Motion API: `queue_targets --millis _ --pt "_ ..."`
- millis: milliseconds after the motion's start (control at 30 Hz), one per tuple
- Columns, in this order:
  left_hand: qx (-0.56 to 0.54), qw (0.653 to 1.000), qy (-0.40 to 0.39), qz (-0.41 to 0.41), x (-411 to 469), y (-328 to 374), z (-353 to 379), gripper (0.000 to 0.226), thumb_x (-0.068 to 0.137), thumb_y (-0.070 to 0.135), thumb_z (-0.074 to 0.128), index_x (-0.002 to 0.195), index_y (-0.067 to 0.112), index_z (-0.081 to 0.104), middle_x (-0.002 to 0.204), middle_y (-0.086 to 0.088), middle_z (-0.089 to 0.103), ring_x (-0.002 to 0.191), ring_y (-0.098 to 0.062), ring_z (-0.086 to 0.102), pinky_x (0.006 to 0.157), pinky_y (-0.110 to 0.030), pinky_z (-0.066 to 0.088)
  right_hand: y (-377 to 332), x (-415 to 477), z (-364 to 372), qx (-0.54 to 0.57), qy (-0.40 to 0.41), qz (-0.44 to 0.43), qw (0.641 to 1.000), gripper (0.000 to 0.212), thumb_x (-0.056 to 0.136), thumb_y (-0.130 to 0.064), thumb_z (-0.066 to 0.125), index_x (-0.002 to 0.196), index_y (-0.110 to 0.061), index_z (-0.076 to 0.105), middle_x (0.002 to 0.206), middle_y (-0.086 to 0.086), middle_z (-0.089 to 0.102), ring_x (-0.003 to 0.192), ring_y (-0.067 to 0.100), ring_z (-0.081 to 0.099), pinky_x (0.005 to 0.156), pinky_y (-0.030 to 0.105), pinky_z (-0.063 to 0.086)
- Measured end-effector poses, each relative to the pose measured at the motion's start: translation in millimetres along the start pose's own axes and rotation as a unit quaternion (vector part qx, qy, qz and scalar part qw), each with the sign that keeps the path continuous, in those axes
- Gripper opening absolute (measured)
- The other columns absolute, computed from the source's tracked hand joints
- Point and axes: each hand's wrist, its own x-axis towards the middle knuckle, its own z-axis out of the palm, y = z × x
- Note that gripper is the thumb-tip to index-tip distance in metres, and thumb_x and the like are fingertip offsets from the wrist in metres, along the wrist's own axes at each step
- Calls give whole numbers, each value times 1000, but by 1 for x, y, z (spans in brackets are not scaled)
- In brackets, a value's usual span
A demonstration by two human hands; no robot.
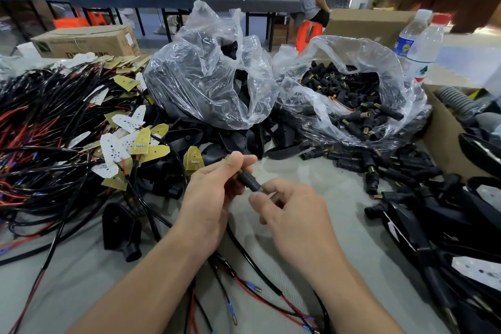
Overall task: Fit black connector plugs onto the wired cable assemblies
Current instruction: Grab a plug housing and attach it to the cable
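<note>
- Connector plug [249, 180]: black, held above the tabletop [311, 171] between both hands, near the centre of the view.
- Left hand [214, 192]: thumb and fingers [240, 160] curl round the upper end of the plug and pinch it.
- Right hand [295, 217]: thumb and forefinger pinch the lower end; the other fingers curl loosely and hold nothing else.
- Cable [252, 257]: a black lead runs from below the hands toward the near edge. The hands hide the joint, so it cannot be told whether its end is already inside the plug.
- Step in hand: judged to be seating one plug on one cable end.
- Next move: likely calls for a straight push along the plug's axis, both pinches firm, until it seats.
- Supply: clear bag [352, 106] of loose plugs lies beyond the hands, to the right; heap of cables [48, 127] lies to the left.
</note>
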Motion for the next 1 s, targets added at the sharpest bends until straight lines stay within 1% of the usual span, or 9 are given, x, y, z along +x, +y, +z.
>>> queue_targets --millis 200,300,400,500,567,667,767,900,1000 --pt "52 996 69 3 5 1 2 36 96 39 63 70 23 82 66 6 70 66 -4 64 69 -20 51 -4 -3 -3 -17 -42 7 999 41 93 -35 68 65 -6 64 43 -8 50 41 6 40 43 16 30" --pt "89 992 84 21 3 0 2 39 98 42 62 69 25 81 59 7 63 62 -7 58 72 -28 48 -10 -4 -4 111 -125 57 984 41 98 -32 63 64 -9 65 54 6 65 42 14 48 47 24 37" --pt "127 985 88 79 3 -2 0 39 98 43 62 67 26 79 58 5 62 60 -6 56 66 -22 48 -14 -5 -13 216 -211 96 948 40 102 -31 56 68 -10 64 56 13 63 39 18 47 45 25 34" --pt "269 936 107 202 4 -4 -4 32 97 51 61 73 37 77 55 -5 62 53 -14 52 57 -25 44 -11 -8 -13 63 -197 61 977 42 98 -33 58 64 -8 60 56 10 66 44 17 50 48 31 40" --pt "282 922 131 231 4 -2 -5 32 93 56 57 73 39 76 57 -5 65 56 -20 60 61 -26 48 -7 -10 -8 -60 -160 20 985 35 93 -34 61 73 -6 61 63 14 68 46 14 47 47 31 40" --pt "203 954 149 164 6 0 -3 42 92 54 59 64 28 75 49 3 56 57 -28 58 60 -37 48 -4 -11 -1 -25 -145 32 989 27 90 -29 62 76 -6 63 67 17 67 48 15 46 44 32 36" --pt "105 985 102 87 8 -2 -2 44 98 37 65 58 20 73 52 5 48 47 -16 44 46 -24 36 -2 -5 -2 3 -122 50 991 26 90 -25 65 71 -9 69 58 7 69 41 10 45 43 23 34" --pt "29 1000 -7 -4 10 0 -6 25 92 20 69 69 16 79 57 4 51 46 -10 43 46 -18 37 2 -1 -9 14 -82 52 995 37 90 -26 69 54 -16 65 46 2 61 35 6 42 42 17 33" --pt "30 1000 -4 -3 12 1 -9 22 91 21 69 74 15 81 57 3 53 47 -10 45 46 -17 39 3 2 -16 78 -68 71 992 25 87 -25 76 65 -19 66 48 2 61 38 9 45 44 20 37"
